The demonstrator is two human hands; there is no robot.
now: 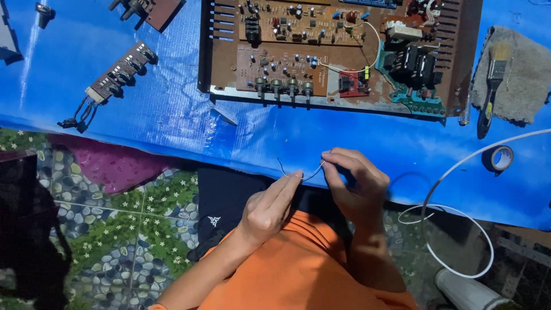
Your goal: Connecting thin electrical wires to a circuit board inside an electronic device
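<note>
A short thin bent wire (pixel 310 174) is held between both hands over the near edge of a blue sheet (pixel 172 109). My left hand (pixel 270 206) pinches its left part with thumb and forefinger. My right hand (pixel 356 183) pinches the wire's right end with its fingers curled. Beyond the hands lies an opened brown chassis with circuit boards (pixel 333 51), its knob shafts pointing toward me.
A small board with knobs and a wire bundle (pixel 115 80) lies at the left. At the right are a paintbrush (pixel 492 86) on a grey cloth (pixel 519 74), a tape roll (pixel 500 157) and a looping white cable (pixel 459 229). Pebble-patterned floor (pixel 115 229) is at lower left.
</note>
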